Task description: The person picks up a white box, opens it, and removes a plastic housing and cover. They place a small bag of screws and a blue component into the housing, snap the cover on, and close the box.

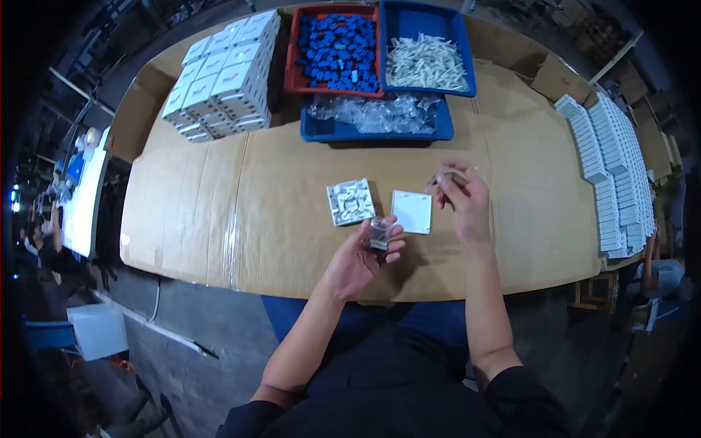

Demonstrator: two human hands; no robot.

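My left hand (355, 260) is palm up, its fingers curled round a small clear plastic bag (380, 232) with something dark and light inside. To the right, my right hand (465, 198) is raised above the cardboard with thumb and fingers pinched on a small item that looks partly see-through; its kind is too small to make out. Between the hands lies a flat white square cover (412, 212). Beside it on the left is a white square plastic tray (350, 202) with moulded ribs and a round centre, its inside facing up.
Along the back stand a red bin (290, 73) of blue parts, a blue bin (471, 69) of slim white pieces and a lower blue bin (310, 133) with clear bags. White boxes (223, 80) are stacked back left, and white units (617, 175) line the right edge. Other people are beyond the table.
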